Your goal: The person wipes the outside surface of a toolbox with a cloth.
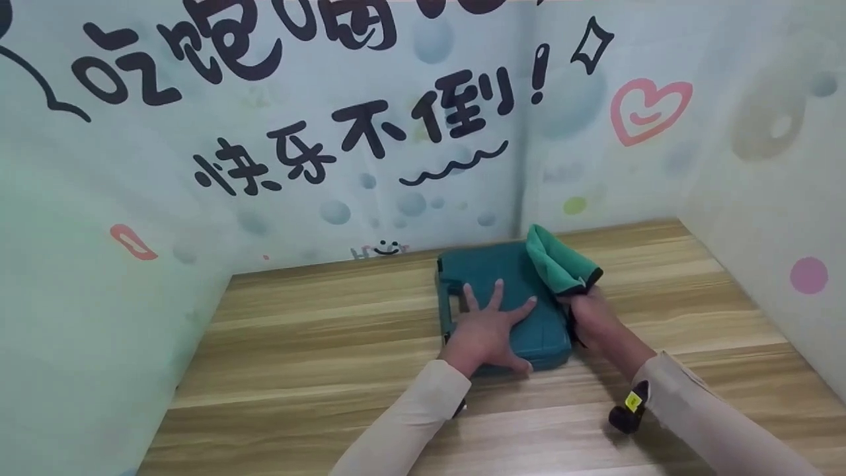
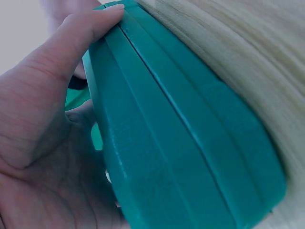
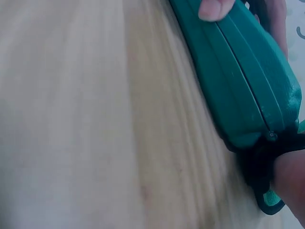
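Observation:
A teal plastic case [image 1: 492, 264] lies flat on the wooden table. On its lid rests my left hand [image 1: 486, 334], fingers spread, the thumb at the near edge; in the left wrist view the left thumb [image 2: 93, 24] touches the seam side of the case [image 2: 167, 143]. At the case's right side my right hand [image 1: 595, 320] grips a folded green cloth [image 1: 562, 261] with black edging, which stands up over the case's right part. The right wrist view shows the cloth's black edging [image 3: 257, 167] beside the case corner, with part of my right hand [image 3: 290, 179].
The wooden table [image 1: 297, 357] extends to both sides of the case. A printed curtain wall [image 1: 297, 218] stands right behind the case, and pale walls flank the table. A black strap with a yellow tag [image 1: 632, 401] hangs at my right wrist.

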`<state>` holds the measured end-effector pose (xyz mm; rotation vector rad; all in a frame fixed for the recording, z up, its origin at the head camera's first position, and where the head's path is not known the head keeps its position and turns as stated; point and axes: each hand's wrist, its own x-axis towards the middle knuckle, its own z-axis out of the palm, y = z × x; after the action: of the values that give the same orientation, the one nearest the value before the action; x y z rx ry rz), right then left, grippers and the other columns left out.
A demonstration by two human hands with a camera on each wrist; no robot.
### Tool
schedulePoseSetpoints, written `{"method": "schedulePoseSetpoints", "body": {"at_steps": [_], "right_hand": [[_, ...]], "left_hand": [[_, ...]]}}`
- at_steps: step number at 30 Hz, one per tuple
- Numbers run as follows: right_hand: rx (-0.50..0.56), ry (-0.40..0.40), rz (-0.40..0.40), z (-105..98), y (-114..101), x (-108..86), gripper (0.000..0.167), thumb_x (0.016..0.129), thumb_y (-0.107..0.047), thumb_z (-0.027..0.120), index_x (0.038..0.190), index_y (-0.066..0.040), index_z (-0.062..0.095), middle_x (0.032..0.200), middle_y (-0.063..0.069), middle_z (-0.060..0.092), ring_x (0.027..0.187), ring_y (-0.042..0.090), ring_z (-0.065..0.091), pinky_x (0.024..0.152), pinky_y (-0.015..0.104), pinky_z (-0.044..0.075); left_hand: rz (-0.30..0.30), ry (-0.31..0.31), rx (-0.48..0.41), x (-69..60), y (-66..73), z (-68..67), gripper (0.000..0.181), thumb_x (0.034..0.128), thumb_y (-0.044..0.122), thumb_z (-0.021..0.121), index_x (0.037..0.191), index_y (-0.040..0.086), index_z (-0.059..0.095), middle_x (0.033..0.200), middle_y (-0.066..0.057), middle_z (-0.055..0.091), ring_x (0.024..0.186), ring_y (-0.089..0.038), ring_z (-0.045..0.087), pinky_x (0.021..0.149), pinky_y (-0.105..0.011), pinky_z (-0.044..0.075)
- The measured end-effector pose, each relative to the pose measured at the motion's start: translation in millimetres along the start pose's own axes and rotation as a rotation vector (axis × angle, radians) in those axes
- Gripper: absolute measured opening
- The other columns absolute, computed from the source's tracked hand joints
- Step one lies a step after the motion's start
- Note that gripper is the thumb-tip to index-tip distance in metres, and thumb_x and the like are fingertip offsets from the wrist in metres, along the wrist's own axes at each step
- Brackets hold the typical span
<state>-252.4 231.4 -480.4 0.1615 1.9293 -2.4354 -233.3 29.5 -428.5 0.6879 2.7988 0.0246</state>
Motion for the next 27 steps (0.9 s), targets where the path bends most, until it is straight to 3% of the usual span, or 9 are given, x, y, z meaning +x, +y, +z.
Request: {"method": "schedulePoseSetpoints", "body": {"at_steps": [12,27], "right_hand": [[-0.145,-0.025,0.003,7,-12,31.1,0.064,0.092,0.008,0.045,0.153,0.006,0.026,0.148,0.014,0.036,0.135,0.024,0.034,0.116,0.039,0.023],[-0.17,-0.07,0.036,6,-14,51.1,0.065,0.094,0.006,0.043,0.155,0.006,0.022,0.151,0.016,0.032,0.136,0.027,0.031,0.117,0.042,0.021]], "left_hand": [[0.005,0.008,0.003,-2.4,-2.2,-2.3,0.107,0.0741,0.07,0.079,0.159,0.053,0.015,0.17,-0.008,0.0,0.144,-0.059,-0.003,0.091,-0.064,0.048],[0.016,0.0,-0.03,-2.9,-2.7,-0.2,0.108,0.0737,0.069,0.08,0.158,0.054,0.014,0.17,-0.008,-0.001,0.144,-0.059,-0.003,0.095,-0.064,0.045]]}}
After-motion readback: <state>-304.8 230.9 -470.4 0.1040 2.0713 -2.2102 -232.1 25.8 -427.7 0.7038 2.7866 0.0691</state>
